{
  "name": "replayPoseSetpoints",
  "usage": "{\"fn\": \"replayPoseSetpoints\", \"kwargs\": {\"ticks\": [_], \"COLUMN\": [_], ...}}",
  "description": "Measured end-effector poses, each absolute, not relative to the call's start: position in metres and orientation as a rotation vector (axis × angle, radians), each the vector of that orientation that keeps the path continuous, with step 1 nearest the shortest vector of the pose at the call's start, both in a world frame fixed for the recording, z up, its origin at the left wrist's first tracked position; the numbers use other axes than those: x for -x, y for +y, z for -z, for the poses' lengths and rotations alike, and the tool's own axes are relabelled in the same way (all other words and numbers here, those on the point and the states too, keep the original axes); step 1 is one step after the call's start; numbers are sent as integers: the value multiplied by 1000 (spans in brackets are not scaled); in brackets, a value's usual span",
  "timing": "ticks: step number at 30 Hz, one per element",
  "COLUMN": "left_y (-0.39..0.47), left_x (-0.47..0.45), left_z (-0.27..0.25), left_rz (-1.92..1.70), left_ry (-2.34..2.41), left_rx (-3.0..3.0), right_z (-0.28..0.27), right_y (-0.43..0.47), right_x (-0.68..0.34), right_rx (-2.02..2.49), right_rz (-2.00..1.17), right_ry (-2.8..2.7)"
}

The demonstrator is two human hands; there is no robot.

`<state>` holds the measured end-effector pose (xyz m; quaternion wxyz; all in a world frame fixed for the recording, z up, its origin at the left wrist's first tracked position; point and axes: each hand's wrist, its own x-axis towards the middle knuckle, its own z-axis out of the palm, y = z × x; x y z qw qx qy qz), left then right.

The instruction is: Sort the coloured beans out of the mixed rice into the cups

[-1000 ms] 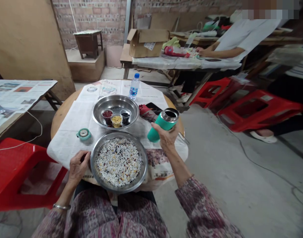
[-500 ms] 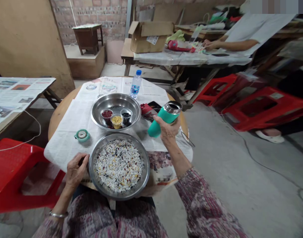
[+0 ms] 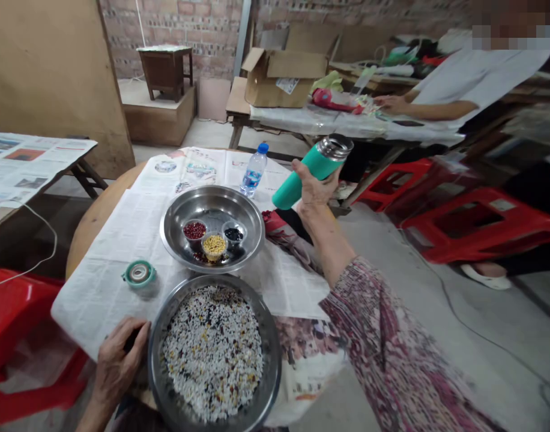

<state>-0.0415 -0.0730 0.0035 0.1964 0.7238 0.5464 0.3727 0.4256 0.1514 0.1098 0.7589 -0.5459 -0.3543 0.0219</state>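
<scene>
My right hand (image 3: 317,186) is wrapped around a green thermos bottle (image 3: 302,174), lifted above the table and tilted with its uncapped steel mouth up and to the right. Loosely curled, my left hand (image 3: 119,354) rests at the table edge beside the left rim of a steel basin (image 3: 275,366); nothing shows in its fingers. White rice mixed with dark, red and yellow grains (image 3: 214,354) fills that basin. Behind it a second steel basin (image 3: 167,240) holds small clear cups of red beans (image 3: 194,230), yellow beans (image 3: 214,244) and black beans (image 3: 233,234).
A green lid (image 3: 139,273) lies left on the newspaper-covered round table (image 3: 108,240). A water bottle (image 3: 254,171) stands behind the basins, with a red cloth-like item (image 3: 277,225) nearby. Red stools (image 3: 482,222) flank the table. Another person (image 3: 455,96) works at a bench beyond.
My right hand has raised the thermos bottle up and to the right, away from the table. The view has shifted, so the basins appear lower. My left hand stays beside the near basin.
</scene>
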Motion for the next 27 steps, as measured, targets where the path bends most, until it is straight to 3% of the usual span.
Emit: {"fn": "replayPoseSetpoints", "kwargs": {"ticks": [14,27], "left_y": [-74,-72], "left_x": [41,43], "left_z": [-11,-10], "left_rz": [-962,-983], "left_ry": [1584,1594], "left_rx": [-2168,-2247], "right_z": [-33,-22], "right_y": [223,221], "right_x": [-451,-457], "right_rx": [1345,1365], "right_rz": [-50,-53], "right_ry": [-1111,-960]}}
